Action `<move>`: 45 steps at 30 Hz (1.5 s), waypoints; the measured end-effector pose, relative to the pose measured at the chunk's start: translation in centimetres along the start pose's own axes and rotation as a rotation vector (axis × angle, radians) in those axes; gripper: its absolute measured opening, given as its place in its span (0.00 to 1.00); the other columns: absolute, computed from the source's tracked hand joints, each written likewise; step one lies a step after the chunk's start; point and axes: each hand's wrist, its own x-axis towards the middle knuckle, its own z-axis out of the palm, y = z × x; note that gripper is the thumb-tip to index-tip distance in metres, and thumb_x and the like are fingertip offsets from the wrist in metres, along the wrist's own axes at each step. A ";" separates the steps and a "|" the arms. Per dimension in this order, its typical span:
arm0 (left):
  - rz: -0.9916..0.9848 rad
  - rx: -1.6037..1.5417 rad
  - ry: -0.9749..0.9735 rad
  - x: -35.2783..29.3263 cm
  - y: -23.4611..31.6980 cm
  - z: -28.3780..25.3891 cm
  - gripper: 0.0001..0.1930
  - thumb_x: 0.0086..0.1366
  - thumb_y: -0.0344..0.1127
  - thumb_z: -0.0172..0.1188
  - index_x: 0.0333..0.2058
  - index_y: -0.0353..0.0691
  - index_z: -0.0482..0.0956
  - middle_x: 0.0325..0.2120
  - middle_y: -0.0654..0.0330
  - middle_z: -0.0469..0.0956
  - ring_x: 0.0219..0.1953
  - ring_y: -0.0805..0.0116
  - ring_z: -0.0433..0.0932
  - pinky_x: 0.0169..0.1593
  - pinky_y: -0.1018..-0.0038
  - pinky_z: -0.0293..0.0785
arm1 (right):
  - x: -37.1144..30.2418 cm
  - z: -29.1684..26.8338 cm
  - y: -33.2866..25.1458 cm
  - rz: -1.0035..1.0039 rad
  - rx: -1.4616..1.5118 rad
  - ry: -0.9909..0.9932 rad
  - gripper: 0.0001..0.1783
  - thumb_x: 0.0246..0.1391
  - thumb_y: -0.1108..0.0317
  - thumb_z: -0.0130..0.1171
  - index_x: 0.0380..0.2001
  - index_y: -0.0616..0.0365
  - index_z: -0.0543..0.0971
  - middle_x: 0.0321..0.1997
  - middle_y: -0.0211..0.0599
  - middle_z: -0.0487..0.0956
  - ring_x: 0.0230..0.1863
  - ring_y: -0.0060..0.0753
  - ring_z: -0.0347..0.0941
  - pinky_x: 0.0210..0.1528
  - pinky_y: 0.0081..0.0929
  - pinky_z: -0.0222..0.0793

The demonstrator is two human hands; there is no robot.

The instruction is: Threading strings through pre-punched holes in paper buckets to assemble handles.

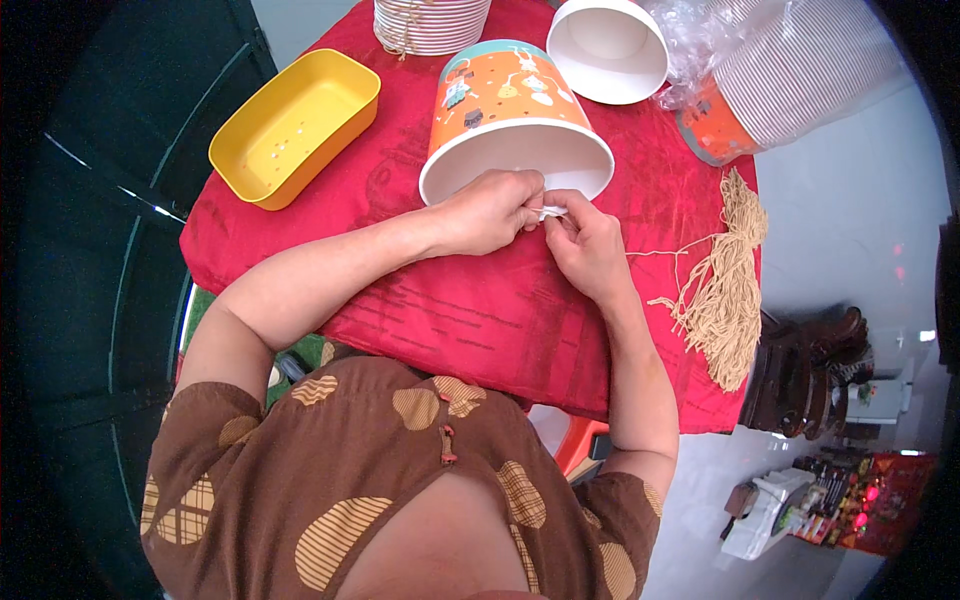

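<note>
My left hand (pixel 490 212) and my right hand (pixel 585 240) meet at the lower rim of an orange printed paper bucket (pixel 515 95). The bucket lies on its side with its white mouth turned toward me. Between my fingertips is a small white piece (pixel 550 212), pinched from both sides; its exact kind is too small to make out. A thin pale strand seems to run beside it at the left fingertips. Both hands are closed, thumbs against fingers. Right of my right forearm lies a bundle of tan strings (pixel 730 290), with one loose strand reaching toward that wrist.
A yellow tub (pixel 295 130) with a few small white bits stands at the left. Farther back are a tied stack of white-rimmed buckets (pixel 430 22), a single white bucket (pixel 608 50) and a plastic-wrapped bucket stack (pixel 790 80). A red cloth (pixel 450 310) covers the table.
</note>
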 end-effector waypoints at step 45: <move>-0.108 -0.717 0.078 0.2 -1.5 0.6 0.16 0.75 0.43 0.41 0.35 0.38 0.73 0.30 0.65 0.74 0.26 0.79 0.70 0.33 0.81 0.69 | 0.2 0.3 -2.3 0.417 0.619 0.073 0.14 0.68 0.61 0.43 0.36 0.64 0.69 0.21 0.39 0.76 0.11 0.23 0.68 0.12 0.22 0.62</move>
